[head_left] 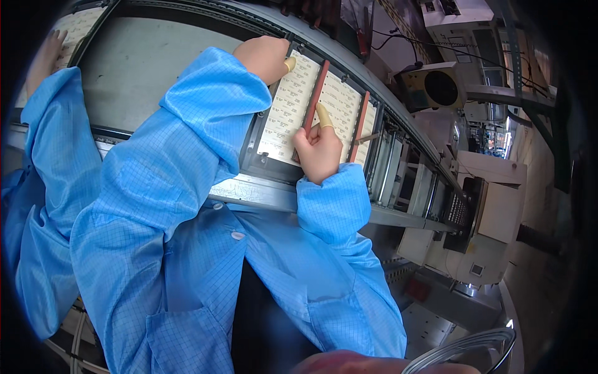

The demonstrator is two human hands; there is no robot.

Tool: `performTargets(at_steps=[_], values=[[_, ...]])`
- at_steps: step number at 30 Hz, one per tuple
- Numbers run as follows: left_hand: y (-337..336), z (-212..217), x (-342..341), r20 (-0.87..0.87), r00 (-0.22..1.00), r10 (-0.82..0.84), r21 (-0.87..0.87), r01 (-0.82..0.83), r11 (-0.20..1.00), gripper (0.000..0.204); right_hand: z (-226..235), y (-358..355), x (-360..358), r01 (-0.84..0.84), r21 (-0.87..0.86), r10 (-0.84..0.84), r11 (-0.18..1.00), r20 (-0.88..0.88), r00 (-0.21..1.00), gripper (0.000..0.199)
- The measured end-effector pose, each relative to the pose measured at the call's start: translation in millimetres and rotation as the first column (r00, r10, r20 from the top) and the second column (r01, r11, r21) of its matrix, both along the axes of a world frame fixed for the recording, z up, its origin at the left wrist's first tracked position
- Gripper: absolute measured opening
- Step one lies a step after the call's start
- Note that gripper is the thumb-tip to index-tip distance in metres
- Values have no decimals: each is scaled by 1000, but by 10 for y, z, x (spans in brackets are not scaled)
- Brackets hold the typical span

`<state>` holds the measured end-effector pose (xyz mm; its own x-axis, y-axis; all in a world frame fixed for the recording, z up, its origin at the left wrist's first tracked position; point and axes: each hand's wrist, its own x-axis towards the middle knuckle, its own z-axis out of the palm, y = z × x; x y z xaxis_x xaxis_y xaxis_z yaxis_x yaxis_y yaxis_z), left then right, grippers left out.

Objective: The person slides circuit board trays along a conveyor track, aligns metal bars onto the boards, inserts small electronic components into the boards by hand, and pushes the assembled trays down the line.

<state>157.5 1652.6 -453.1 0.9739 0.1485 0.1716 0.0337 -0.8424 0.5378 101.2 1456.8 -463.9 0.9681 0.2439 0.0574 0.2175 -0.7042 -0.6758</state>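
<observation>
A black frame (288, 169) on the rail line holds a pale printed panel sheet (290, 103) with rows of small dark marks. Across the sheet run two red bars, one nearer the middle (316, 93) and one farther right (359, 128). My right hand (321, 149) grips the near end of the middle red bar between thumb and index finger; the index wears a yellowish finger cot. At the frame's far left corner my left hand (265, 57) is curled closed, one cot-covered fingertip over the sheet's edge. Its other fingertips are hidden.
At far left, another person's hand (47, 56), in a blue sleeve, rests by a second pale panel (78, 31). A grey plate (140, 62) lies between. Rails and rollers (398, 162) run right, toward machines. A boxy unit with a round black opening (439, 87) stands behind.
</observation>
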Motion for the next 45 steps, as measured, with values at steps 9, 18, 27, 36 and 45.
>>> performTargets(at_steps=[9,18,27,36,45], values=[[-210,76,34,66,994,-86,-122,93,988,27,-42,-25,-2,34,8,-34,999,39,999,56],[-586,49,-18,36,912,-408,-26,409,912,26,-35,-40,15,2,41,-1,999,-23,1000,58],[-487,87,-212,27,950,-311,-119,312,943,30,-67,-68,30,-22,83,20,996,23,1000,53],[-141,2,-605,-298,951,-86,-99,59,993,45,103,-31,-164,-67,-79,95,995,450,888,59],[-255,-217,-573,-206,933,-296,-259,239,936,32,-129,363,-401,-5,-232,86,973,338,937,80]])
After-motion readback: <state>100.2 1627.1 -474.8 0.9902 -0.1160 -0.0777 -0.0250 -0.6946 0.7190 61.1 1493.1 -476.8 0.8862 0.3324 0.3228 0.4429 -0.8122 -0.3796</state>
